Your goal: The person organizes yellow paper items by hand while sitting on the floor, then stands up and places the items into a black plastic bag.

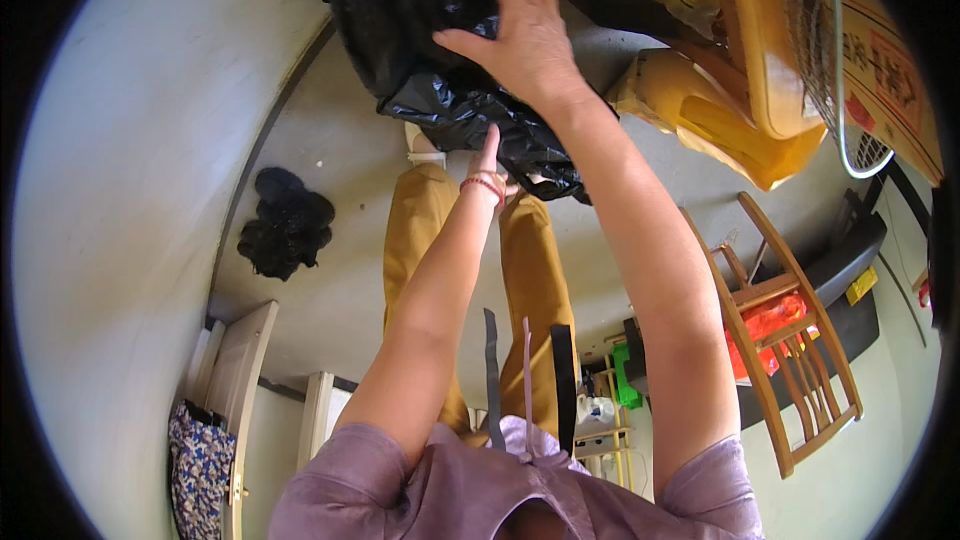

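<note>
A crumpled black plastic bag (450, 101) bulges in front of me at the top of the view, above my lower legs and feet. My right hand (529, 34) reaches over the bag's upper part, thumb and fingers spread, with nothing gripped between them. Lower down, my left hand (489, 165), a red beaded bracelet at its wrist, is at the bag's near edge with the thumb pointing up. Black plastic hides part of its fingers, so its hold on the bag is unclear. The bag's far end is dark and blurred.
A fluffy black bundle (285, 225) lies on the floor beside the wall at left. At right are a yellow-orange package (697, 109), a printed cardboard box (892, 52) and a metal-rimmed mesh item (862, 157). A wooden chair (795, 382) stands lower right; a door (240, 375) is lower left.
</note>
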Demonstrator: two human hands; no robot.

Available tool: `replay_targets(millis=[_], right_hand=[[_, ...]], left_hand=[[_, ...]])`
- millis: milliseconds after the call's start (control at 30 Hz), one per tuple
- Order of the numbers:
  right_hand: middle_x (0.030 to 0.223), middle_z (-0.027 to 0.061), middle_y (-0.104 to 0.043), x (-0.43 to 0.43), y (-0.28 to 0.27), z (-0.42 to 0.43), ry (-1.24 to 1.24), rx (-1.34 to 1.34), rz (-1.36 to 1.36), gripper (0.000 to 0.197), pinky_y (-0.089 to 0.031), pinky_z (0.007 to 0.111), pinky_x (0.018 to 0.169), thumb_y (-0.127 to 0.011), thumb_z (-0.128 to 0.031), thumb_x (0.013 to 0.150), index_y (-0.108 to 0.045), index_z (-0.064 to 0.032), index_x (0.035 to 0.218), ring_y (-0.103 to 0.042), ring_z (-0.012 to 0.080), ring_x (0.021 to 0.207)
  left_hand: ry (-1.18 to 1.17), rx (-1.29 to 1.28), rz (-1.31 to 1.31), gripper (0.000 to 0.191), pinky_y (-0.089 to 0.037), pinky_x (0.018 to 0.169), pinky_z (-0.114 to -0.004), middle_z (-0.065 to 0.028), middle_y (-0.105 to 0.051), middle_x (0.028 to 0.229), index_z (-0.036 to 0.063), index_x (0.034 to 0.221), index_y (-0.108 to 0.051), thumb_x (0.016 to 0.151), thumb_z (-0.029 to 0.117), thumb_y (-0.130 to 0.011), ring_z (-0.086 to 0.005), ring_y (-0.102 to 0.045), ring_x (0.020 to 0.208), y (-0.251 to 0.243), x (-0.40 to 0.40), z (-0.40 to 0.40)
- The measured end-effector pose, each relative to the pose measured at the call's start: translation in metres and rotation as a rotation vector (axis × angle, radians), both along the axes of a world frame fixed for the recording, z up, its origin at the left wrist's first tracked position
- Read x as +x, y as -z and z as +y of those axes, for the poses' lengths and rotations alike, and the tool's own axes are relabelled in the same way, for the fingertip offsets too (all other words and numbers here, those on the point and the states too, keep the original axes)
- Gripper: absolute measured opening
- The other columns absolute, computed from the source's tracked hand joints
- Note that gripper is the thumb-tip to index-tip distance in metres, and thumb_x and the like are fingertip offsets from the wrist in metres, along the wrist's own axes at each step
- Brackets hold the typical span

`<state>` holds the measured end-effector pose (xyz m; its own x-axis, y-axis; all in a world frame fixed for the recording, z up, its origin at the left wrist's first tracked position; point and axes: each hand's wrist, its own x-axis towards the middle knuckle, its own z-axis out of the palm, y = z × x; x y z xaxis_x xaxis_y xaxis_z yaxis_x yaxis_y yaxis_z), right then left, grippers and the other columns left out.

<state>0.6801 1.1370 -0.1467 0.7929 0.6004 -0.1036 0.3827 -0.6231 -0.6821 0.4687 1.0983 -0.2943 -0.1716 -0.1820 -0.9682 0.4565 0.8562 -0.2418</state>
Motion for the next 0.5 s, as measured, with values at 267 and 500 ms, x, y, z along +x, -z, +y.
replay_targets(millis=[267,500], right_hand=[[0.086,0.0043,-0.063,0.005,0.003,0.008,-0.066,0.342,0.291,0.021,-0.046,0.033,0.075,-0.062,-0.016,0.074,-0.062,-0.0071,0.093,-0.057,0.0243,0.085],[0.097,0.0053,-0.059,-0.043,0.0,0.053,-0.417,0.147,-0.266,0.032,-0.04,0.033,0.086,-0.062,-0.024,0.069,-0.061,-0.0134,0.099,-0.05,0.0227,0.102]], left_hand=[[0.491,1.106,-0.403,0.023,-0.044,0.075,-0.031,-0.0185,-0.063,0.094,-0.0035,0.101,-0.055,0.083,0.008,-0.047,-0.0256,-0.06,0.083,-0.006,0.024,0.11],[1.254,1.473,-0.829,0.022,-0.045,0.061,-0.039,-0.0224,-0.057,0.078,-0.0017,0.103,-0.054,0.084,0.008,-0.054,-0.0378,-0.056,0.069,-0.18,0.012,0.188]])
